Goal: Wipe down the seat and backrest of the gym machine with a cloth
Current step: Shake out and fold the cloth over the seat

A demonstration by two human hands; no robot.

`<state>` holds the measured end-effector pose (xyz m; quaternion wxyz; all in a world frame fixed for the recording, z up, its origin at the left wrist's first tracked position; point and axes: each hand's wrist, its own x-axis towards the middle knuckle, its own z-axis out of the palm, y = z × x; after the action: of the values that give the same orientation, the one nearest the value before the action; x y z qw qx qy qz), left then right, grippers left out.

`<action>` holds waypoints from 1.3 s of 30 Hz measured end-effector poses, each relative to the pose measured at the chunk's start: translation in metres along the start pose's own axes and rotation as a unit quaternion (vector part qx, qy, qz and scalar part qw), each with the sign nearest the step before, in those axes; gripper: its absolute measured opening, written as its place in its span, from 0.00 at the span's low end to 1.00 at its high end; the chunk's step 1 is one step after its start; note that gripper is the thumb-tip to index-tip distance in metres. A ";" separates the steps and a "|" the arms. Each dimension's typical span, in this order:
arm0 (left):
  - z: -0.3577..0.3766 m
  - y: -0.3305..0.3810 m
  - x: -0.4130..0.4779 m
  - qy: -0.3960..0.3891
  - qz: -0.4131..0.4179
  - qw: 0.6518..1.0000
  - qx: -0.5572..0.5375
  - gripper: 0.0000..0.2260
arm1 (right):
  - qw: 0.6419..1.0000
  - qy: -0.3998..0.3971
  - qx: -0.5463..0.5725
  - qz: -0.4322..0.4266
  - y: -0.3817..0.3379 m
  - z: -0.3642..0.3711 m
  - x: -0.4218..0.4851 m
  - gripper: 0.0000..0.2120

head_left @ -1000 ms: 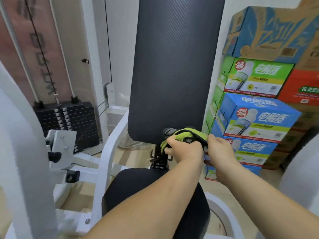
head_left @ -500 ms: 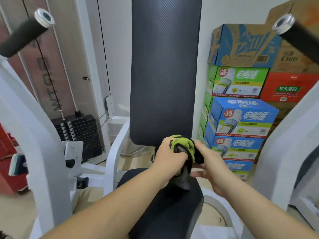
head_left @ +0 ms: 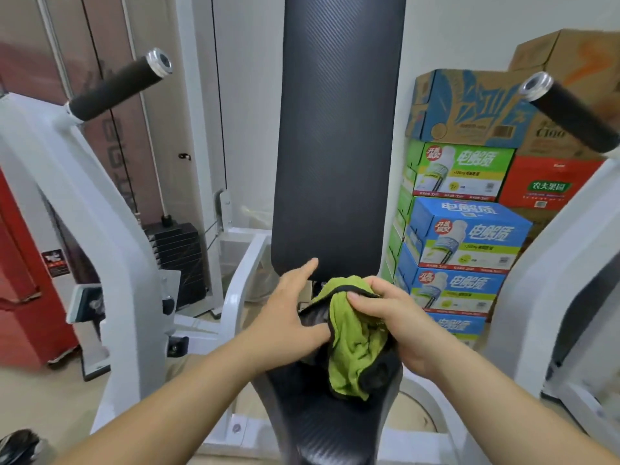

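Cloth (head_left: 352, 344) has dropped from a tight wad to hang loose; my right hand (head_left: 392, 317) pinches it, left hand (head_left: 292, 317) spread open, steadying it above the seat (head_left: 322, 427), ready to wipe.

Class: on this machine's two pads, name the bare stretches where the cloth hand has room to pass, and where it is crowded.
The backrest is bare above the left hand. The seat is bare on its near half, below the cloth. The seat's far end is crowded: the cloth and the right hand sit there.
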<state>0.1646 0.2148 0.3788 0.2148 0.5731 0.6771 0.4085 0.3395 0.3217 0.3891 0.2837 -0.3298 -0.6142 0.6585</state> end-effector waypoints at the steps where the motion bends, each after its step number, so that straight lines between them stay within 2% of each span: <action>1: 0.001 0.003 -0.001 -0.028 0.020 0.999 -0.038 0.35 | 1.000 -0.010 -0.005 -0.004 -0.002 0.000 -0.004 0.11; 2: 0.003 0.004 -0.001 -0.042 0.035 0.997 -0.058 0.29 | 1.000 -0.014 -0.010 -0.012 -0.005 -0.001 -0.008 0.10; 5: 0.007 0.009 -0.002 -0.007 0.045 0.999 -0.022 0.08 | 0.999 -0.001 -0.010 -0.033 -0.011 -0.007 -0.017 0.07; 7: 0.000 0.014 -0.002 -0.028 0.027 0.998 -0.041 0.09 | 0.999 0.028 0.000 -0.045 -0.015 -0.011 -0.021 0.05; 10: -0.020 0.026 -0.006 -0.145 -0.010 0.985 -0.090 0.12 | 0.997 0.064 0.005 -0.053 -0.017 -0.011 -0.024 0.07; 11: -0.026 0.032 -0.007 -0.141 -0.010 0.988 -0.068 0.11 | 0.995 0.083 0.014 -0.052 -0.018 -0.011 -0.025 0.07; 13: -0.032 0.043 -0.004 -0.039 0.031 0.998 0.048 0.08 | 0.991 0.113 0.046 -0.052 -0.023 -0.009 -0.030 0.07; 15: -0.032 0.051 -0.002 0.055 0.085 0.982 0.159 0.12 | 0.994 0.077 0.044 -0.063 -0.027 -0.008 -0.037 0.07; 17: -0.034 0.058 -0.003 0.064 0.109 0.969 0.211 0.16 | 0.997 0.026 -0.032 -0.060 -0.026 -0.006 -0.043 0.14; 20: -0.040 0.061 -0.010 -0.064 0.068 0.961 0.261 0.21 | 0.976 0.033 -0.211 -0.052 -0.026 -0.012 -0.046 0.17; 22: -0.044 0.062 -0.017 -0.189 -0.004 0.937 0.292 0.24 | 0.965 0.042 -0.253 -0.052 -0.030 -0.022 -0.045 0.18; 23: -0.046 0.061 -0.020 -0.232 -0.026 0.922 0.310 0.25 | 0.963 0.049 -0.259 -0.056 -0.034 -0.026 -0.044 0.16; 24: -0.048 0.060 -0.019 -0.241 -0.029 0.914 0.326 0.23 | 0.959 0.058 -0.269 -0.066 -0.037 -0.031 -0.042 0.13; 27: -0.057 0.059 -0.001 -0.131 0.002 0.919 0.372 0.10 | 0.925 0.119 -0.339 -0.119 -0.045 -0.038 -0.034 0.09; 29: -0.064 0.063 0.017 -0.042 -0.003 0.932 0.359 0.07 | 0.916 0.179 -0.334 -0.133 -0.054 -0.045 -0.023 0.09; 31: -0.070 0.069 0.037 0.029 -0.044 0.969 0.241 0.05 | 0.951 0.197 -0.224 -0.075 -0.070 -0.049 -0.009 0.11; 33: -0.074 0.079 0.055 0.082 -0.061 0.988 0.116 0.05 | 0.976 0.202 -0.070 -0.038 -0.093 -0.041 0.003 0.14; 34: -0.078 0.088 0.063 0.113 -0.047 0.987 0.101 0.06 | 0.974 0.219 -0.031 -0.056 -0.104 -0.036 0.012 0.15; 37: -0.087 0.115 0.076 0.212 0.025 0.970 0.117 0.10 | 0.943 0.283 -0.047 -0.171 -0.126 -0.017 0.023 0.12; 39: -0.092 0.126 0.074 0.249 0.061 0.963 0.081 0.11 | 0.936 0.282 -0.044 -0.207 -0.133 -0.008 0.016 0.12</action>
<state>0.1516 0.2581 0.5454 -0.0333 0.5086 0.7040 0.4946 0.3317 0.3507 0.5200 0.5604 -0.3799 -0.5918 0.4375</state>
